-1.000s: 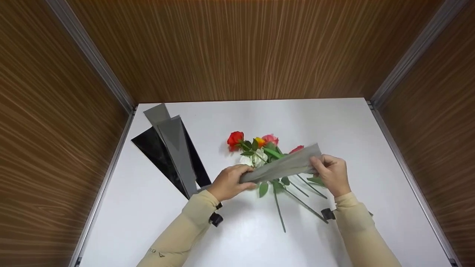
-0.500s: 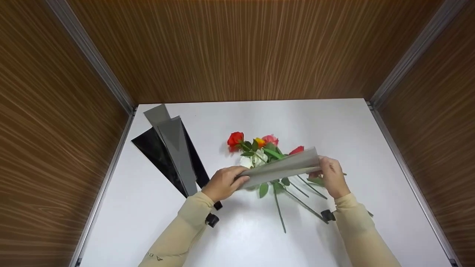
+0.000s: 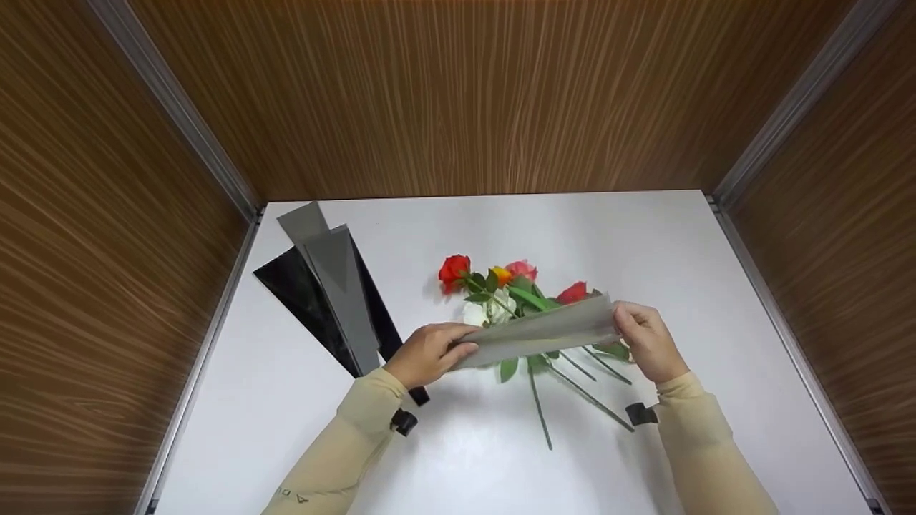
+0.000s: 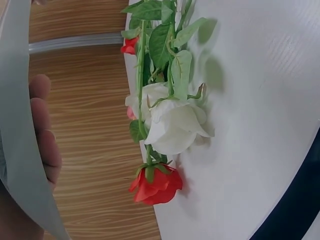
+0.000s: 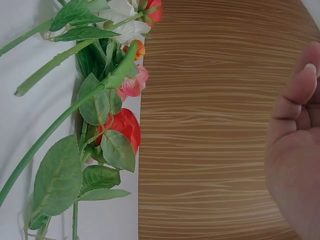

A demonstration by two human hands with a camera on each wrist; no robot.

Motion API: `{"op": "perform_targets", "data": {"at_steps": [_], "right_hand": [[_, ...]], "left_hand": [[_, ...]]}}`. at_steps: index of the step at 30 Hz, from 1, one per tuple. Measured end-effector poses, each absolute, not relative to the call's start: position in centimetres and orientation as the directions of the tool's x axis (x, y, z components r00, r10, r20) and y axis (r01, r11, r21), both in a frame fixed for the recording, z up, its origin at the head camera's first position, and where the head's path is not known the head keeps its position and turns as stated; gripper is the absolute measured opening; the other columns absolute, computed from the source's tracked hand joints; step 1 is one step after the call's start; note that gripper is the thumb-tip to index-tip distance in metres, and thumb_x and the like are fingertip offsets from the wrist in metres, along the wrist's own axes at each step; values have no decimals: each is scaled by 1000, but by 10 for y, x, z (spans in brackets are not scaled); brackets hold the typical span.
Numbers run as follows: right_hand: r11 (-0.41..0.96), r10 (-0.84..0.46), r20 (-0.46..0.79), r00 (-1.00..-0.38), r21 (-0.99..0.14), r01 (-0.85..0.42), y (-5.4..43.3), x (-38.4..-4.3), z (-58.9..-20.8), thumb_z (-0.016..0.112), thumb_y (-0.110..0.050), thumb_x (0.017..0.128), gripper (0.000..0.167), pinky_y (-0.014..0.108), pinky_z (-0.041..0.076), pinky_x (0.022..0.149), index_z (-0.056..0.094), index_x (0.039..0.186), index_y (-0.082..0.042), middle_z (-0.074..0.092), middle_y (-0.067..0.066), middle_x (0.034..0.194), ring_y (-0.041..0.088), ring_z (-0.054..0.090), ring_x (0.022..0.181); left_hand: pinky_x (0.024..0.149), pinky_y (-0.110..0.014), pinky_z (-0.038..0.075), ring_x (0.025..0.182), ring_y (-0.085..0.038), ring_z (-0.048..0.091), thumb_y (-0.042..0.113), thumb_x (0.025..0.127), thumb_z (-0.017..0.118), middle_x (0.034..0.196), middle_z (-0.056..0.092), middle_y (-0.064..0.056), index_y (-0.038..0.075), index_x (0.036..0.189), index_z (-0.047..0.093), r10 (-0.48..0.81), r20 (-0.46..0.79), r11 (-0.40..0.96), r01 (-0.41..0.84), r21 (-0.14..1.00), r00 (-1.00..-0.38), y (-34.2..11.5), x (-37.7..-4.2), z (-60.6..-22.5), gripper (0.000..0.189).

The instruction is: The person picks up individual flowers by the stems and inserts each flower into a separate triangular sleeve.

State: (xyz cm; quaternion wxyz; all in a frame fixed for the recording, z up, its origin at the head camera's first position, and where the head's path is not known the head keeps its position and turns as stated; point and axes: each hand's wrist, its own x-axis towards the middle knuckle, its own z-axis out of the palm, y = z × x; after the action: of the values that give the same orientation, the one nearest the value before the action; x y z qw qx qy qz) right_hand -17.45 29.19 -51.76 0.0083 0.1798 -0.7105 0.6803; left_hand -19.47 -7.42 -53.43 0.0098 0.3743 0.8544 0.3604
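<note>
A folded sheet of grey wrapping paper (image 3: 540, 335) is held above the flowers in the head view. My left hand (image 3: 431, 352) grips its narrow left end, thumb on the near side. At the wider right end, my right hand (image 3: 647, 342) pinches the edge. In the left wrist view the paper (image 4: 20, 105) crosses in front of my left fingers (image 4: 46, 142). The right wrist view shows part of my right hand (image 5: 300, 145) with curled fingers, the paper being out of that frame. Beneath lie a red rose (image 3: 454, 272), a white rose (image 3: 499, 306) and other flowers.
Black and grey wrapping sheets (image 3: 336, 293) lie on the white table (image 3: 401, 236) at the left, near my left forearm. Green stems (image 3: 590, 397) stretch toward the front. Wood-grain panels (image 3: 458, 100) enclose the table at the back and both sides.
The paper's right end has come down a little and its folded surface has turned. My left hand has shifted slightly left; my right hand has changed its hold at the edge.
</note>
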Motion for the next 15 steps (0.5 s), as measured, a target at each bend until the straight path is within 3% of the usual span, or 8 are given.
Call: {"op": "perform_targets", "data": {"at_steps": [3,9,13,15], "right_hand": [[-23,-255,251,-934,-967,-253,292,-175,-516,39,-9,104,33,29,50,80,60,87,11,67,6,91,17,62,88],[-7,-239,200,-950,-979,-204,296,-175,-518,48,-2,98,22,28,49,69,58,80,2,58,3,78,12,55,76],[56,-294,150,-944,-983,-174,300,-175,-520,55,1,93,10,29,53,72,64,94,4,66,4,89,14,62,82],[72,-333,119,-935,-986,-151,300,-176,-520,57,1,92,15,32,54,76,64,104,7,69,7,99,18,65,89]], "left_hand": [[91,-33,48,106,-10,61,41,100,49,121,64,3,19,130,61,663,241,465,642,609,-709,-75,-194,-533,40],[87,-32,50,99,-8,62,41,99,51,116,66,5,22,129,62,685,225,463,652,600,-693,-76,-193,-532,38],[85,-31,49,94,-6,61,41,98,52,113,66,6,22,128,63,689,217,455,647,612,-691,-77,-192,-531,37],[86,-32,49,95,-6,61,41,98,51,114,66,6,21,129,62,690,215,456,646,613,-691,-77,-192,-531,38]]}}
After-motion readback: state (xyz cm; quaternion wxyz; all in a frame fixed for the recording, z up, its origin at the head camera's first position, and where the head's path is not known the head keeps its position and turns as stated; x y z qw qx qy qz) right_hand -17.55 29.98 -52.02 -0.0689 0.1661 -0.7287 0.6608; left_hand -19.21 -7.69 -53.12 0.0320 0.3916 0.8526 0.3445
